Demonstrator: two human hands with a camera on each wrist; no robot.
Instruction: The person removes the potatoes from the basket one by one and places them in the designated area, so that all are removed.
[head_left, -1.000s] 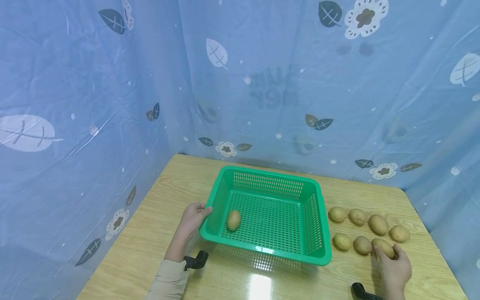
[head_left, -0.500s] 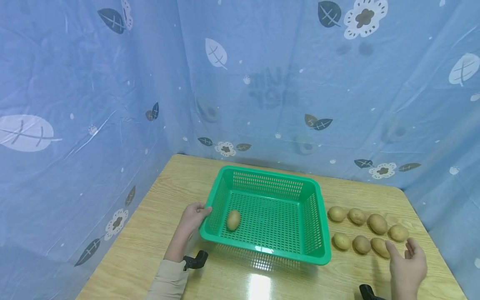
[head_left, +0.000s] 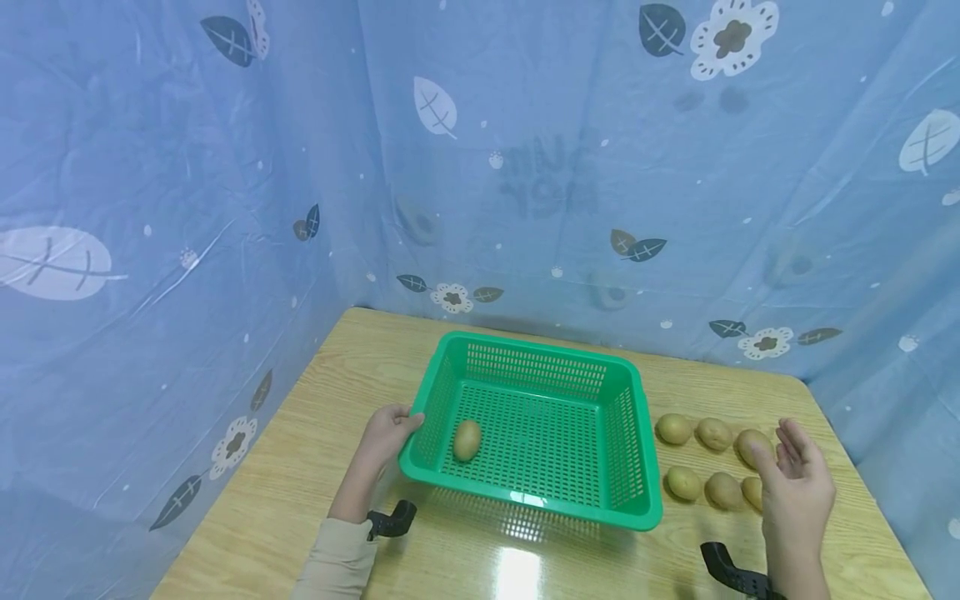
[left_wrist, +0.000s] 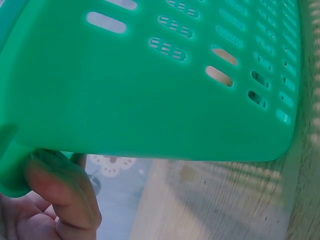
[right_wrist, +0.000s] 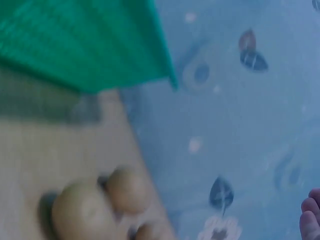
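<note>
A green plastic basket (head_left: 525, 515) stands on the table, and one potato (head_left: 467, 440) lies in its left part. My left hand (head_left: 387, 435) grips the basket's left rim; in the left wrist view its fingers (left_wrist: 65, 187) curl beneath the rim. To the right of the basket, several potatoes (head_left: 715, 433) lie in two rows. My right hand (head_left: 798, 492) is over the right end of these rows, thumb and fingers apart with nothing held. It hides the far-right back potato and part of a front-row potato (head_left: 752, 493).
The wooden table (head_left: 315, 433) meets a blue patterned curtain (head_left: 525, 167) at the back and left. A black wrist mount shows at my left wrist (head_left: 393, 521) and another black mount (head_left: 731, 571) at my right.
My right hand has let go of the front-row potato, moved right, then risen farther back over the rows. The left hand and basket have stayed in place.
</note>
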